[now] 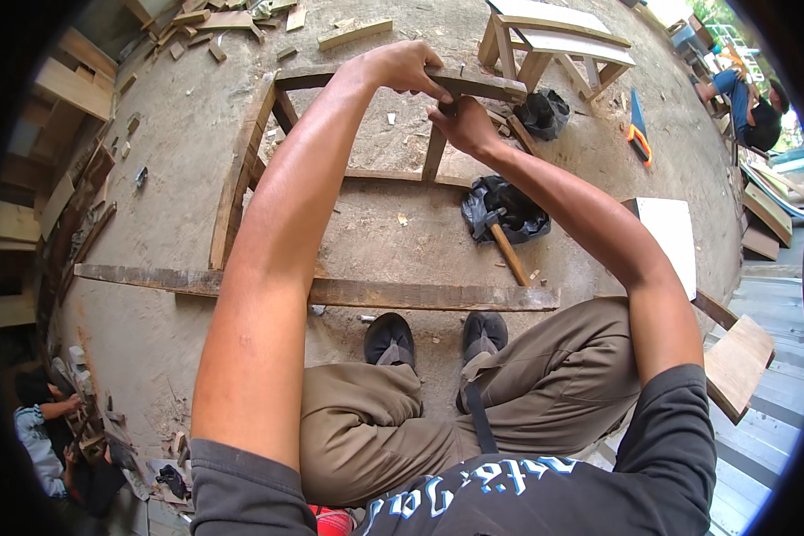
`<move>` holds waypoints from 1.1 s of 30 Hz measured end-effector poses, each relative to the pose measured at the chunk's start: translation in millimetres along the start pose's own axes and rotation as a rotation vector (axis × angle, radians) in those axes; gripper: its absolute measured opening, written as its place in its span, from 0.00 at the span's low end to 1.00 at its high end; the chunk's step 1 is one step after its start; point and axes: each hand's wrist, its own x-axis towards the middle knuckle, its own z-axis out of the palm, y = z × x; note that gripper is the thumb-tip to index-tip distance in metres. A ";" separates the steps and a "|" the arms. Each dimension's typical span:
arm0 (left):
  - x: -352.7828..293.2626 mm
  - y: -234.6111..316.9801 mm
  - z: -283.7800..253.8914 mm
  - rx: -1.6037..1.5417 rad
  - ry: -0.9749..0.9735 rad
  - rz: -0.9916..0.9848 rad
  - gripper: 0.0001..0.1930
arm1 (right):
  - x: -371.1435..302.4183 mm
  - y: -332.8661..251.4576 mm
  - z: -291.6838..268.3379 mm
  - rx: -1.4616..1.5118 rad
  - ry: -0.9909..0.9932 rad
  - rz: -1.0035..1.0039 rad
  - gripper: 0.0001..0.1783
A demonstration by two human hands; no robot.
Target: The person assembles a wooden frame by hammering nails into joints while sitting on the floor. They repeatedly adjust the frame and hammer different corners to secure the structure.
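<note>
A wooden frame of rough, dark-edged strips spans the floor in front of me; its near rail (402, 294) lies close to my feet. At its far side my left hand (400, 70) is closed over the far rail (491, 86), thumb pointing down toward the joint. My right hand (464, 127), fingers curled, is closed round the top of a short crosspiece (434, 154) where it meets that rail. A nail (462, 69) stands up from the far rail, just right of my left hand. The fingertips of both hands are partly hidden.
A hammer (509, 254) rests with its head on an open black plastic bag (520, 217); another black bag (542, 113) lies farther off. A handsaw (638, 129), a small bench (558, 40) and wood offcuts (355, 34) are around. People sit at far right (759, 116) and lower left (49, 438).
</note>
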 end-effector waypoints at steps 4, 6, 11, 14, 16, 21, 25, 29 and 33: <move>2.4 1.6 -0.4 0.003 -0.027 0.002 0.22 | 6.2 2.6 -0.8 -0.015 -0.049 0.056 0.25; 0.6 2.3 -0.9 0.002 -0.030 -0.008 0.22 | 4.8 2.5 -1.8 -0.011 -0.076 0.067 0.25; 0.8 2.1 -2.6 0.038 -0.002 0.009 0.21 | 3.6 1.7 -7.2 0.027 -0.089 0.056 0.22; -1.8 0.8 -0.8 0.042 0.012 -0.013 0.22 | 4.2 -1.7 -11.2 0.021 -0.120 0.044 0.20; -1.1 4.8 -1.9 0.042 -0.002 -0.024 0.22 | 3.8 1.7 -10.7 0.027 -0.107 0.033 0.19; -4.2 10.9 -4.8 0.037 -0.035 -0.078 0.21 | 3.8 3.5 -8.5 0.022 -0.087 0.007 0.19; 2.4 13.1 -4.3 0.050 -0.052 -0.016 0.21 | 6.8 19.4 -2.9 0.069 -0.045 0.017 0.20; -3.0 9.2 -2.7 0.201 -0.021 0.008 0.22 | 5.9 -0.1 -4.9 0.052 -0.102 0.025 0.22; 8.7 27.3 4.9 0.224 -0.075 -0.062 0.24 | 6.6 22.7 -5.9 0.099 -0.102 0.030 0.25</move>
